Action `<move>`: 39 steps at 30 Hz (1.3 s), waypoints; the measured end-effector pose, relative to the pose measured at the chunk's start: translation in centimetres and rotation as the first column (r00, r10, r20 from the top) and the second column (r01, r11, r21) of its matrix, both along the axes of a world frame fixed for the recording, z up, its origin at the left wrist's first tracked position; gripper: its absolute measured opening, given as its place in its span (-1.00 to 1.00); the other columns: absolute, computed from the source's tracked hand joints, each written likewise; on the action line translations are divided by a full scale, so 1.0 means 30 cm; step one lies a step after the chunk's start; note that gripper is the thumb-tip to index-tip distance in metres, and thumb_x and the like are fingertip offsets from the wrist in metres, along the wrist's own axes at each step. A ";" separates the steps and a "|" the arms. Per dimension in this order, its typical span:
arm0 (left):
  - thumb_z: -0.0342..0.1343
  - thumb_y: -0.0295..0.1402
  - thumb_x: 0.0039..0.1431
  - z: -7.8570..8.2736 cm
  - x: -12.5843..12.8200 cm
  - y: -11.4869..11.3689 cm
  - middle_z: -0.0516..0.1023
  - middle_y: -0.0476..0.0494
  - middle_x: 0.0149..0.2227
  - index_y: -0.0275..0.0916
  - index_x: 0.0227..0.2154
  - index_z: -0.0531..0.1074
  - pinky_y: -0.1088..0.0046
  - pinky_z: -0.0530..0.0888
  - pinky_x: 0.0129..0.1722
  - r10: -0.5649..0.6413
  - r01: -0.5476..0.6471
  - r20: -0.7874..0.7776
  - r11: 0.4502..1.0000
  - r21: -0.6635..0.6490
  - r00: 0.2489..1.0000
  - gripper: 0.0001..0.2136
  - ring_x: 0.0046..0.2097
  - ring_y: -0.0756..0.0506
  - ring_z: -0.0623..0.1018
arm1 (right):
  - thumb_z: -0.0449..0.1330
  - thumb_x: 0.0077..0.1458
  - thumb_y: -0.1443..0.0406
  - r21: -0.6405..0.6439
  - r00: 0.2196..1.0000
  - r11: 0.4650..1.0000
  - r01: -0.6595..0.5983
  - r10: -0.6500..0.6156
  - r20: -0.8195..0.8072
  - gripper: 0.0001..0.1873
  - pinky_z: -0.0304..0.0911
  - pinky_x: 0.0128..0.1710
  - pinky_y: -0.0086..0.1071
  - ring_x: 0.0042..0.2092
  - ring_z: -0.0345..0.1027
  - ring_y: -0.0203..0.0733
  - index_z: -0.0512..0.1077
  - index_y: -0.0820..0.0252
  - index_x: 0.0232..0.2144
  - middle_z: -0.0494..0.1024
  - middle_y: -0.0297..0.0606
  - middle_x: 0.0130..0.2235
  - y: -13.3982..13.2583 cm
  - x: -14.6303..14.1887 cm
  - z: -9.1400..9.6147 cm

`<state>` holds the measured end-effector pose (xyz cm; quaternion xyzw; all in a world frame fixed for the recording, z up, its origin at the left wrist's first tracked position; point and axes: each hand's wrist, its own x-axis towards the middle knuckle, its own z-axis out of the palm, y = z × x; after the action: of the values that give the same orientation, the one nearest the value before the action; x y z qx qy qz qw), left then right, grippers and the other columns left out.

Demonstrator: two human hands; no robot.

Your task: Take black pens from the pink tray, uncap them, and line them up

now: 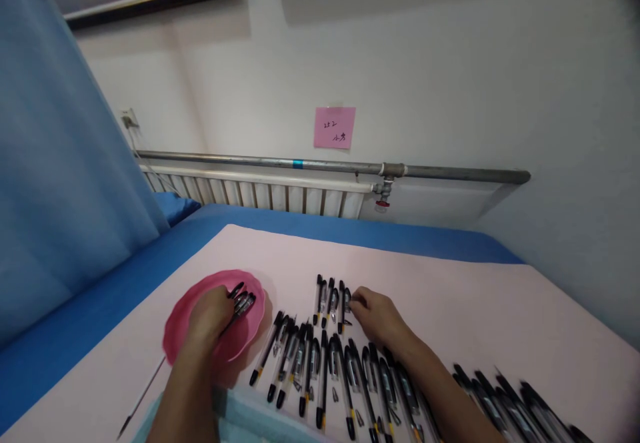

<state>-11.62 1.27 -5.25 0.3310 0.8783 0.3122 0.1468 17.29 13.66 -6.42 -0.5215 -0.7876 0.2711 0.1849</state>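
Observation:
My left hand (210, 315) rests in a pink bowl (183, 309) at the left of the pink table cover, its fingers closed over a few black pens (242, 301) lying in the bowl. My right hand (379, 317) reaches to a short row of three black pens (330, 301) farther back, fingertips pinched at the rightmost pen. A long row of several black clear-barrel pens (320, 369) lies in front of both hands, side by side.
More black pens (505, 403) lie at the lower right. A single pen refill (143, 396) lies at the lower left. Blue cloth (350, 229) borders the cover. Behind are a radiator (260, 193), a pipe, a pink note (334, 127) and a blue curtain (60, 163).

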 end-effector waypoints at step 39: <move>0.19 -0.14 -0.12 0.048 0.520 0.067 0.22 0.15 -0.66 -0.31 -0.40 0.39 0.67 -0.17 -0.76 -0.416 0.261 0.902 0.889 0.376 0.115 -0.68 -0.73 0.21 0.03 | 0.22 -0.20 0.17 -0.453 0.194 0.891 -0.025 -0.440 -0.877 -0.76 0.10 -0.56 -0.48 -0.49 0.24 -0.34 0.36 0.25 -0.57 0.42 -0.30 -0.50 -0.032 -0.023 0.085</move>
<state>3.99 3.29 -3.82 0.2601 0.4674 0.4601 0.7087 16.59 12.71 -3.86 -0.3665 -0.3528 0.6486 0.5662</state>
